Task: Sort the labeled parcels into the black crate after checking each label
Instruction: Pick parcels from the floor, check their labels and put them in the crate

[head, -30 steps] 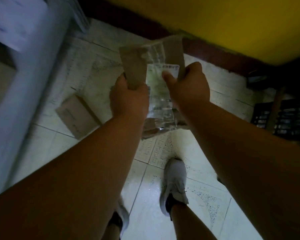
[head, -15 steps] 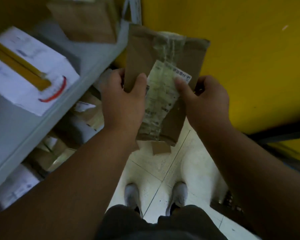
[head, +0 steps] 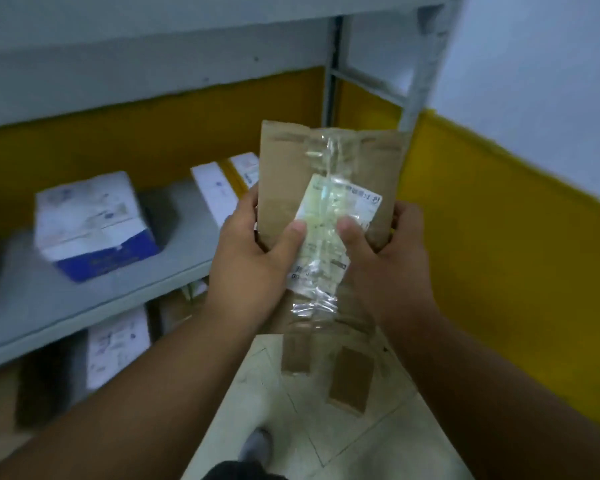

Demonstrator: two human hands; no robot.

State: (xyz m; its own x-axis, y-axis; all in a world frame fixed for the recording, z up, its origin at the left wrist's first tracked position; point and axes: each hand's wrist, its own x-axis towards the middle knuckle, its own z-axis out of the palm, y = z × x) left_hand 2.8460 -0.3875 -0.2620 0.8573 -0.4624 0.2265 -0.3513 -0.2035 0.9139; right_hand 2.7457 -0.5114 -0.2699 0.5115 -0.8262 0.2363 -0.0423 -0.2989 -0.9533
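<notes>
Hands grip one brown parcel (head: 329, 209) upright in front of the grey shelf (head: 111, 289): left hand (head: 253, 258) clasps its left edge, right hand (head: 388, 268) its right edge, both thumbs pressing the taped white label (head: 329, 233). White boxes (head: 90, 223) sit on the shelf, left of the parcel.

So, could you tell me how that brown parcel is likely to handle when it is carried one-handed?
The brown parcel looks flat and thin, so probably light and somewhat bendy. Glossy clear tape running over its label may be slick under thumbs. Both the left hand and right hand grip its lower half, suggesting support helps.
</notes>
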